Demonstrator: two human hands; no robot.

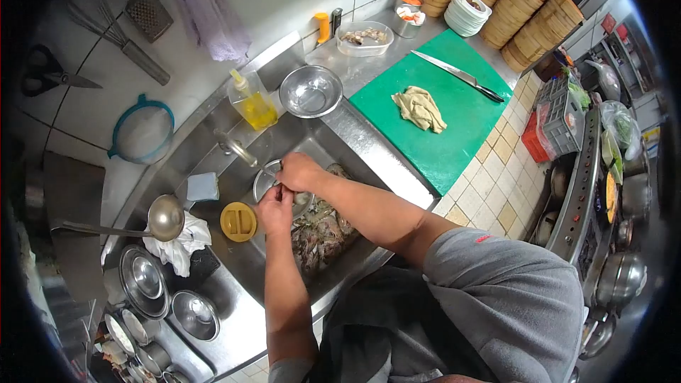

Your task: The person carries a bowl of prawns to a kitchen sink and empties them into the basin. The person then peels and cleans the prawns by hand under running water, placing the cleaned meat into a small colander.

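Where hands (299, 172) meet, round bowl (262, 184), metal sink (355, 152)

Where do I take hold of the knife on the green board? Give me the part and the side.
Take the knife by its black handle, coming from the right of the picture. The handle points that way, near the edge of the green board, while the bare blade runs toward the upper left, so fingers should stay clear of it.

Smooth metal sink (245, 262); matt cloth (420, 108)
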